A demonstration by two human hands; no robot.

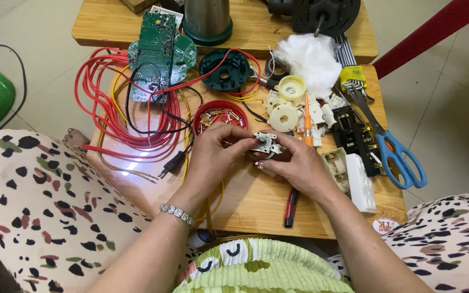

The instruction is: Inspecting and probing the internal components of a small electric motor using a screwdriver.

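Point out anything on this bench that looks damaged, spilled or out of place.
Nothing looks spilled or broken. Both hands hold a small metal mechanism. The red wires lie loosely tangled, and the blue-handled scissors overhang the wooden table edge.

Low wooden table on pale tiled floor; even light.

Just below the two grips, the wooden desk is bare, with only a red and black tool lying there. Left of the left grip, red wires and a black plug fill the way. Above it sits a red dish. Right of the right grip, white parts and blue scissors block the way
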